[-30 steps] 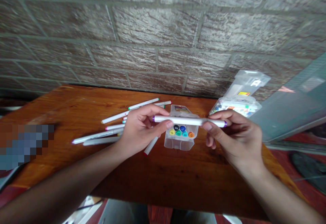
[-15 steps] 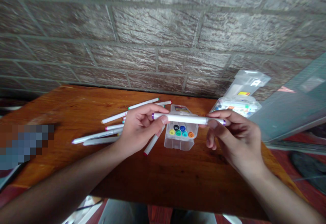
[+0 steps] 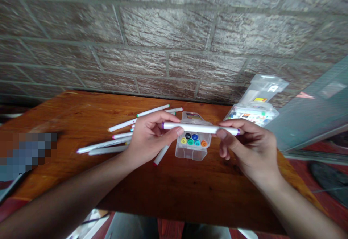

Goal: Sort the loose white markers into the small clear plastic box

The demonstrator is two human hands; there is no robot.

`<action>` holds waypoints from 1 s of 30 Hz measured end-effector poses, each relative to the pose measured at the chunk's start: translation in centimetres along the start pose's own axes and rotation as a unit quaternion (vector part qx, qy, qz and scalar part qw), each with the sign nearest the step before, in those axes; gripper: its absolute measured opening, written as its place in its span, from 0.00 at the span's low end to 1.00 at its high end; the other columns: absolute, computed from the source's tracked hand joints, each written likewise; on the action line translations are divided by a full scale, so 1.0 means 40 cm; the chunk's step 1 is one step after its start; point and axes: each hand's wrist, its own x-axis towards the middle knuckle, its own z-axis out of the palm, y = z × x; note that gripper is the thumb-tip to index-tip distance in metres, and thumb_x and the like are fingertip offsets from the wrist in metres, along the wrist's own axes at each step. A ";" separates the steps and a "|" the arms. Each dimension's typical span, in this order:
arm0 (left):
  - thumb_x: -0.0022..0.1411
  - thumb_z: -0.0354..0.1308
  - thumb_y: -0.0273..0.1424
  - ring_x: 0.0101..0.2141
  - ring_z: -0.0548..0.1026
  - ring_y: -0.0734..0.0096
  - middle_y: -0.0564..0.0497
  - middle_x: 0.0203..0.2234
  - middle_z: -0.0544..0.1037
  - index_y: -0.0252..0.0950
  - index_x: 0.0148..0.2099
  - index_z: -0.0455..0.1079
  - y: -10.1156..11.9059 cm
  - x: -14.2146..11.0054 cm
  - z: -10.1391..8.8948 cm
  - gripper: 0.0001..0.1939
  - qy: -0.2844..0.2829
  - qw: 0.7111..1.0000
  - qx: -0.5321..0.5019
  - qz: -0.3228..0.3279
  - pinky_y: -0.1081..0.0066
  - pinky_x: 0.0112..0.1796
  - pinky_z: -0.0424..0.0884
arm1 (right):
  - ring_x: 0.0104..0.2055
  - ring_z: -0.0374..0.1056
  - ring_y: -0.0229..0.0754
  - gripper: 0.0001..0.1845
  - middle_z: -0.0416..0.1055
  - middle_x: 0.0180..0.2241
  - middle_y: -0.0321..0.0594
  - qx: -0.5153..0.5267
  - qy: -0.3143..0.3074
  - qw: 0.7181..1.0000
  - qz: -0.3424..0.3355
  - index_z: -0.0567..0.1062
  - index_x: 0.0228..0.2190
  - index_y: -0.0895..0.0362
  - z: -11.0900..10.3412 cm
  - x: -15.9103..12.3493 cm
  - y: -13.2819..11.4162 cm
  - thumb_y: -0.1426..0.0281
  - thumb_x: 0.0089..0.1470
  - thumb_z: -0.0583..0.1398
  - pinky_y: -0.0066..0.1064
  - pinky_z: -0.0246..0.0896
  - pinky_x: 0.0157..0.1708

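Note:
A white marker pen (image 3: 199,127) with purple ends lies level between my two hands, above the table. My left hand (image 3: 152,135) pinches it near its left end, thumb in front and index finger behind. Near the right end, the thumb and index finger of my right hand (image 3: 251,143) are closed on it. Below the marker stands a clear plastic case (image 3: 191,153) with several markers in it, their round ends black, blue, yellow, green, teal and orange. One red-tipped marker (image 3: 161,155) rests on the table beside the case, partly behind my left hand.
Several loose white markers (image 3: 122,124) lie spread on the wooden table (image 3: 174,184) left of the case. At the back right stands a second clear case (image 3: 251,114) with its lid up, holding markers. A brick wall (image 3: 163,65) rises behind the table.
My right fingers have slid slightly left along the marker. My left thumb has shifted a little to the right and down. Both hands still hold it.

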 end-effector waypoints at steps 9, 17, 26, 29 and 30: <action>0.59 0.74 0.31 0.22 0.73 0.75 0.51 0.26 0.80 0.35 0.41 0.83 -0.014 -0.009 -0.011 0.08 0.002 1.000 -0.009 -0.021 0.75 0.21 0.67 | 0.13 0.68 0.34 0.06 0.76 0.16 0.32 -0.002 -0.020 1.000 -0.015 0.85 0.40 0.54 -0.011 0.006 0.008 0.67 0.61 0.73 0.22 0.63 0.13; 0.60 0.73 0.29 0.24 0.74 0.73 0.50 0.25 0.80 0.34 0.40 0.82 0.002 -0.007 -0.010 0.06 -0.009 1.000 -0.016 -0.010 0.75 0.22 0.68 | 0.13 0.67 0.34 0.06 0.75 0.17 0.32 -0.001 -0.020 1.000 -0.021 0.86 0.40 0.54 -0.012 0.004 0.007 0.67 0.61 0.72 0.23 0.63 0.13; 0.59 0.76 0.32 0.25 0.77 0.73 0.51 0.26 0.81 0.36 0.38 0.80 -0.003 0.000 -0.007 0.09 -0.001 1.000 0.009 0.005 0.76 0.23 0.69 | 0.14 0.69 0.34 0.11 0.76 0.17 0.31 -0.005 -0.003 1.000 -0.010 0.85 0.38 0.54 -0.001 -0.002 0.000 0.67 0.54 0.77 0.22 0.64 0.13; 0.59 0.76 0.32 0.24 0.77 0.74 0.53 0.24 0.80 0.36 0.37 0.80 -0.002 0.001 -0.003 0.09 -0.005 1.000 0.000 0.008 0.77 0.24 0.70 | 0.14 0.68 0.34 0.14 0.76 0.18 0.31 0.001 0.019 1.000 0.001 0.85 0.37 0.54 0.010 -0.005 -0.006 0.65 0.51 0.79 0.22 0.64 0.14; 0.58 0.77 0.32 0.24 0.77 0.74 0.53 0.23 0.80 0.36 0.37 0.80 -0.002 0.001 -0.002 0.09 -0.006 1.000 -0.006 0.009 0.77 0.24 0.71 | 0.15 0.68 0.34 0.14 0.76 0.18 0.31 0.003 0.021 1.000 0.002 0.85 0.37 0.54 0.012 -0.005 -0.006 0.65 0.50 0.79 0.22 0.64 0.14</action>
